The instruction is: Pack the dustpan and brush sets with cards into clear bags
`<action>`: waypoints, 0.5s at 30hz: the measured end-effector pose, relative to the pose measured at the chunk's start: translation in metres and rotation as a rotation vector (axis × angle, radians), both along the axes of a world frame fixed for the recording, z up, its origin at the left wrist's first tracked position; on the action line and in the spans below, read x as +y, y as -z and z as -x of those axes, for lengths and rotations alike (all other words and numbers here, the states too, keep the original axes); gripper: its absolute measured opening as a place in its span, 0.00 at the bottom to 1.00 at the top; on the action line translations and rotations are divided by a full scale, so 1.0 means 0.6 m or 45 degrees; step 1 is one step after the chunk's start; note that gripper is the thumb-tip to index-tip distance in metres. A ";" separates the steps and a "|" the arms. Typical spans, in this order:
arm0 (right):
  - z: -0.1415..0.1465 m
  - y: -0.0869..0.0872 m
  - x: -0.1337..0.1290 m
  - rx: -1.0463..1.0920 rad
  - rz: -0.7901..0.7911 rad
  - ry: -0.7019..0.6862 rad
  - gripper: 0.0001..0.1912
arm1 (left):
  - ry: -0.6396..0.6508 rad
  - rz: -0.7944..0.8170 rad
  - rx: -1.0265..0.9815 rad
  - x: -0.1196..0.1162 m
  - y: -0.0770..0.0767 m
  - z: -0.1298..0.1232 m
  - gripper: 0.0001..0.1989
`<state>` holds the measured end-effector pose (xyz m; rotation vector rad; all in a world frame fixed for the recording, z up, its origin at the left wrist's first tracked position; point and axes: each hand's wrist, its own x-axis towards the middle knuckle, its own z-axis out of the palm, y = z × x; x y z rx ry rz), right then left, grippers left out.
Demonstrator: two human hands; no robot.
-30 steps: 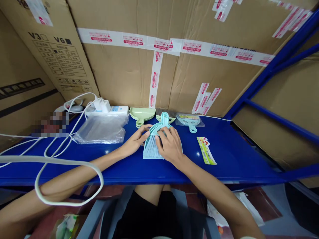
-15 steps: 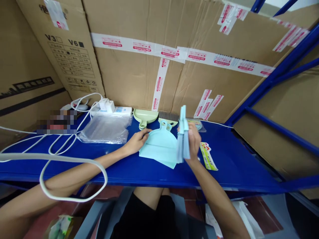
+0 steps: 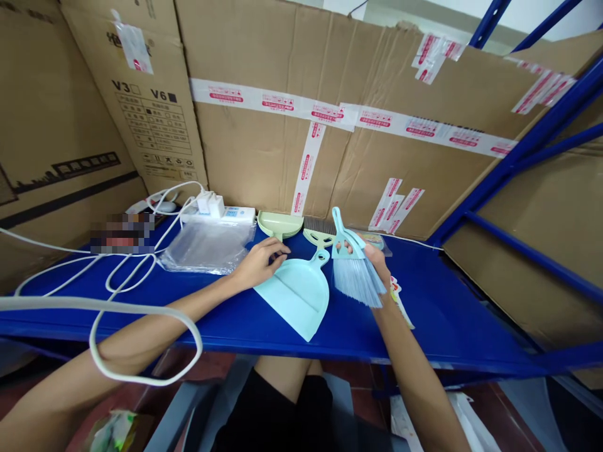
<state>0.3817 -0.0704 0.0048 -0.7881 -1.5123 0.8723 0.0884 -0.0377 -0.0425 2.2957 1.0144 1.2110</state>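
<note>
My right hand (image 3: 372, 254) is closed around light blue hand brushes (image 3: 358, 276). They look like two pressed together, handles up and bristles hanging down, held above the desk. A light blue dustpan (image 3: 301, 289) lies turned on the desk, its handle pointing up and right; whether a second pan is under it I cannot tell. My left hand (image 3: 261, 260) is at the dustpan's upper left edge, fingers loosely bent and thumb apart, with nothing in its grasp. Partly behind my right wrist lies a colourful label card (image 3: 400, 304).
On the blue desk (image 3: 452, 301), a pale green dustpan (image 3: 280, 224) and a pale green brush (image 3: 319, 237) stand at the back. Clear plastic bags (image 3: 207, 245), a power strip (image 3: 238, 215) and a looping white cable (image 3: 141, 302) are on the left. Cardboard (image 3: 254, 163) walls the back.
The light blue dustpan has turned, its open edge swinging towards the lower left. My right hand has rotated the brushes so their broad side shows. My left fingers have lifted off the pan's edge.
</note>
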 end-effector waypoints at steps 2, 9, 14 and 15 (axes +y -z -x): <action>0.009 0.003 -0.004 0.005 0.081 -0.101 0.22 | 0.074 0.058 -0.150 -0.006 -0.008 -0.003 0.11; 0.046 0.000 -0.021 -0.171 -0.064 -0.530 0.31 | 0.598 0.428 -0.456 -0.038 -0.012 -0.034 0.28; 0.072 -0.006 -0.037 -0.445 -0.297 -0.733 0.22 | 0.550 0.476 -0.361 -0.044 -0.006 -0.034 0.23; 0.074 -0.006 -0.038 -0.463 -0.319 -0.740 0.21 | 0.533 0.468 -0.357 -0.042 -0.005 -0.032 0.22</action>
